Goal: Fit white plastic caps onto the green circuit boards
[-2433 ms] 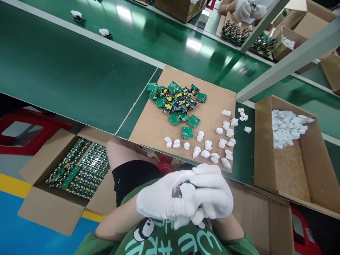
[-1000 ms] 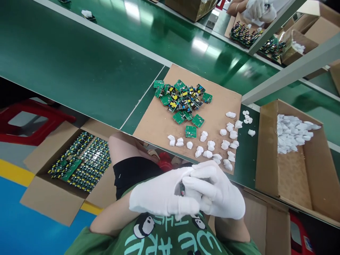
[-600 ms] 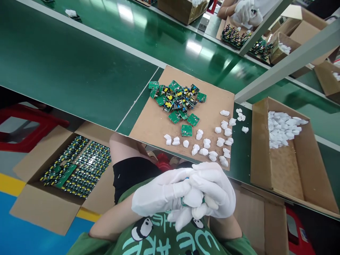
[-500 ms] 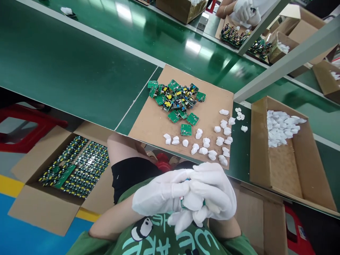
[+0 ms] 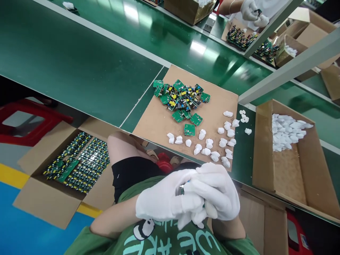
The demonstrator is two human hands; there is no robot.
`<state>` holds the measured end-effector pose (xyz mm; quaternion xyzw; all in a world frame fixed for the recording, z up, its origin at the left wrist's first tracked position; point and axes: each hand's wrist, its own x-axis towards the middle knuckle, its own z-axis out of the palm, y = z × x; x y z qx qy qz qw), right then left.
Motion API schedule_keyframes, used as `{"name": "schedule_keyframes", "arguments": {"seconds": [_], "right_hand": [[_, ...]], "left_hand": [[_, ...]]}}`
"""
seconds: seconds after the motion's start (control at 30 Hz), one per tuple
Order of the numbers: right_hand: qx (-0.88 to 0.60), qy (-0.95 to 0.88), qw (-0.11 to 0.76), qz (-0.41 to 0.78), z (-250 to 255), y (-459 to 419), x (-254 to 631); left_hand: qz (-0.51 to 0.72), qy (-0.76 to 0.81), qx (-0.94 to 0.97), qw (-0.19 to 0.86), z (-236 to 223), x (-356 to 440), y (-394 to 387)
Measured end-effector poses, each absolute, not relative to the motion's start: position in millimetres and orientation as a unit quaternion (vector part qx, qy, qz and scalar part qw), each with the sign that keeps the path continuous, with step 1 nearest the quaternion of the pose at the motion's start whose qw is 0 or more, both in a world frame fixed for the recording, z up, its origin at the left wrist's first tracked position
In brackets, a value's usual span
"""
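Observation:
In front of the green shirt, my left hand (image 5: pixel 168 198) and my right hand (image 5: pixel 219 193), both in white gloves, come together around a small circuit board (image 5: pixel 182 190). Only slivers of the board show between the gloved fingers. Fingers of both hands are closed on it, and they hide most of it. Beyond them, on a brown cardboard sheet (image 5: pixel 156 122), lies a heap of circuit boards (image 5: pixel 183 95) with green backs and yellow and blue parts. One board (image 5: pixel 189 130) rests face down nearer to me. Several crumpled white pieces (image 5: pixel 209 143) are scattered along the sheet's near and right sides.
An open carton (image 5: pixel 261 145) with white pieces (image 5: pixel 287 131) stands on the right. Low on the left, another open carton (image 5: pixel 46 202) holds rows of boards. A slanting grey post (image 5: pixel 284 69) crosses the right side. Across the bench, another person's gloved hands (image 5: pixel 253 13) handle a small part.
My left fingers have folded in over the board, covering a white piece that showed before. The bench scene has shifted slightly right in view.

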<state>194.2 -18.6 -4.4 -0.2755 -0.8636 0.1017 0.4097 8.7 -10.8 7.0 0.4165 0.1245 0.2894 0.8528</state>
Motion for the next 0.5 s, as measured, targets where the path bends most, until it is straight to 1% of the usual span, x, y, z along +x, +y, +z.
{"name": "schedule_keyframes", "arguments": {"seconds": [0.07, 0.13, 0.23, 0.33, 0.43, 0.5], "right_hand": [[-0.29, -0.859, 0.407, 0.105, -7.0, -20.6, 192.9], [-0.299, -0.85, 0.425, 0.089, -9.3, -22.6, 191.1], [-0.303, -0.839, 0.447, 0.071, -10.0, -23.4, 188.7], [-0.299, -0.851, 0.423, 0.09, -6.2, -18.6, 187.5], [-0.268, -0.879, 0.385, 0.089, 0.6, -8.5, 185.2], [-0.253, -0.885, 0.38, 0.09, 6.3, -1.6, 181.3]], "left_hand": [[0.276, 0.138, 0.402, 0.862, 6.4, 7.6, -11.3], [0.26, 0.162, 0.4, 0.864, 5.2, 7.7, -11.9], [0.277, 0.138, 0.397, 0.864, 3.2, 9.9, -12.0], [0.291, 0.147, 0.4, 0.857, 3.0, 11.5, -10.5], [0.275, 0.18, 0.406, 0.853, 4.1, 10.7, -8.2], [0.281, 0.178, 0.417, 0.846, 4.0, 9.1, -6.4]]}}
